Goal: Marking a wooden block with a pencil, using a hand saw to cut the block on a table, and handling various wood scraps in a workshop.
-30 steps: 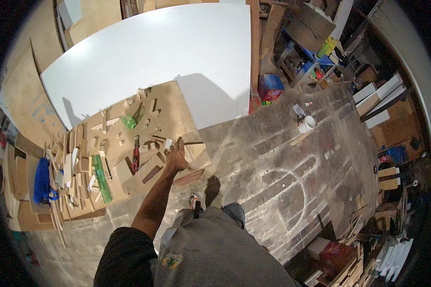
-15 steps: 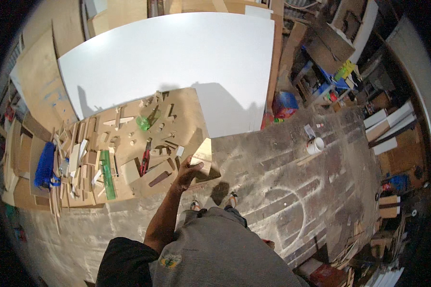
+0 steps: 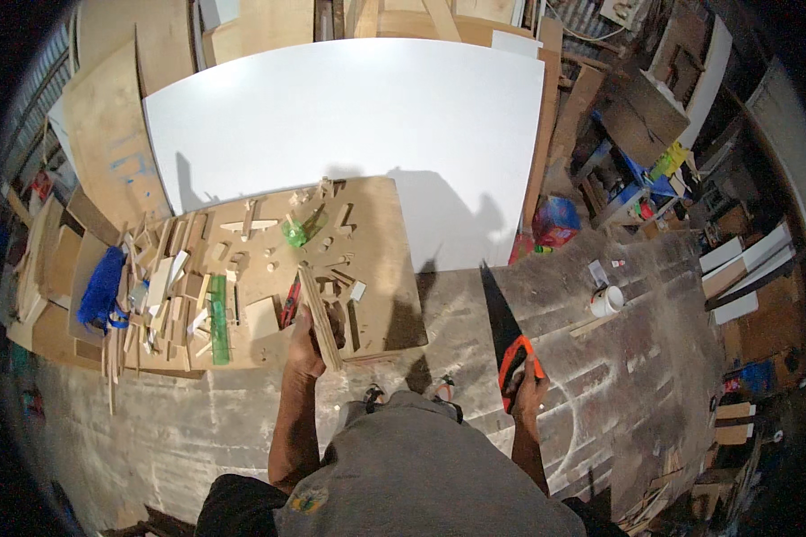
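Observation:
My left hand [image 3: 305, 349] is closed round a pale piece of wood [image 3: 319, 315], held upright with its narrow edge facing me, above the near part of a worktable [image 3: 381, 268]. My right hand [image 3: 530, 391] grips a handsaw [image 3: 503, 324] by its orange and black handle. The saw's dark blade points up and away, over the floor to the right of the table. Behind my left hand lies a red and black tool [image 3: 290, 302], partly hidden by the wood.
Wood offcuts [image 3: 166, 286], a green strip [image 3: 219, 322] and a green bottle-like thing [image 3: 294, 233] lie on the table. A blue bag [image 3: 103, 288] sits at its left end. Behind stands a large white panel [image 3: 340, 107]. A white bucket [image 3: 606, 302] is on the floor [image 3: 546, 295], right.
My right hand has come into view with the handsaw. My left hand has moved left, turning the wood from its broad face to its narrow edge.

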Tool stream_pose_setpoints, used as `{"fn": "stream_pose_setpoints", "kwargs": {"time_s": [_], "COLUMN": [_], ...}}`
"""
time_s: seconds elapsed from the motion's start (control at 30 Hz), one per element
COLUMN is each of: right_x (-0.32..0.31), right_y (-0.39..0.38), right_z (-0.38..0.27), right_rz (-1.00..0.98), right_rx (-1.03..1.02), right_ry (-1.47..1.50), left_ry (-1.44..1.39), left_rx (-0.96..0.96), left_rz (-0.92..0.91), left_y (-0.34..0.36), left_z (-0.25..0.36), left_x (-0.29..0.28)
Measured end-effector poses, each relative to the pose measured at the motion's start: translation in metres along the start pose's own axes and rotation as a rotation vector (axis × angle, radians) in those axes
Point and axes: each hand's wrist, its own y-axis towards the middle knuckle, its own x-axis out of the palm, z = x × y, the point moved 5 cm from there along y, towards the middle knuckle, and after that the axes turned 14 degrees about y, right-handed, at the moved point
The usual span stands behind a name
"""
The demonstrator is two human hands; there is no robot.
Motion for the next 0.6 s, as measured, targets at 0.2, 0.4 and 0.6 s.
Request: {"fn": "stream_pose_setpoints", "kwargs": {"time_s": [0.2, 0.4, 0.6], "right_x": [0.105, 0.187, 0.215], "right_y": [0.018, 0.029, 0.029], "right_z": [0.021, 0.068, 0.133], "right_rz": [-0.146, -0.381, -0.415], "right_rx": [0.235, 0.368, 0.577], "right_ry": [0.658, 0.864, 1.034], "left_ry": [0.190, 0.395, 0.525], "left_rx": [0.013, -0.055, -0.030], "left_rz": [0.345, 0.270, 0.412], "left_y": [-0.016, -0.045, -0.075], "left_z": [0.012, -0.008, 0.001], "left_x": [-0.020, -0.072, -0.072]}}
